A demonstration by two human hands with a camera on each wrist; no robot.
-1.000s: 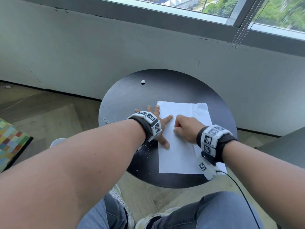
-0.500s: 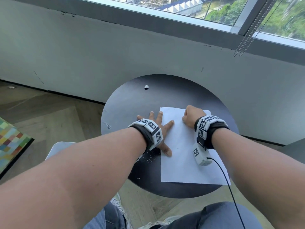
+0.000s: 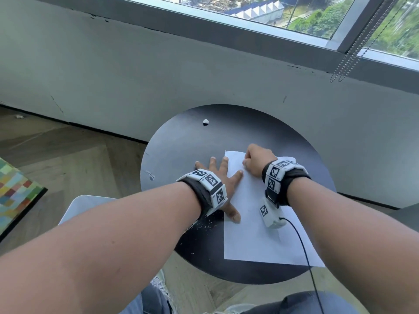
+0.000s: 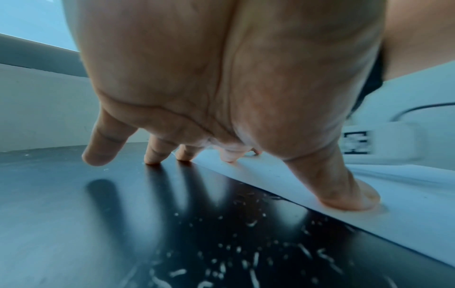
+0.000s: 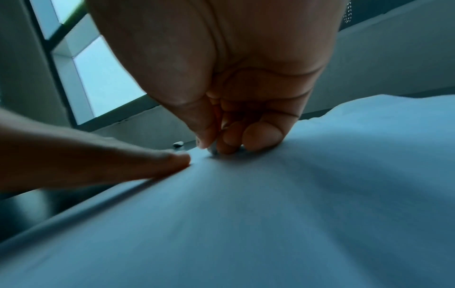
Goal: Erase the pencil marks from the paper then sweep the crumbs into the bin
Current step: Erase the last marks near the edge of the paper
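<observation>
Pale crumbs point(image 3: 205, 225) lie on the dark table point(image 3: 172, 150) just below the left hand point(image 3: 221, 177), which presses flat, fingers spread, on the paper point(image 3: 254, 241) edge. Beside its forefinger, the right hand point(image 3: 257, 159) is curled tight near the paper's far corner, pinching something small, probably an eraser, though blur hides it.

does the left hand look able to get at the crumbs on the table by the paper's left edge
Probably yes. The crumbs lie on bare table just beside the left hand, nothing between. But that hand is spread flat pinning the paper, so it must let go first.
</observation>
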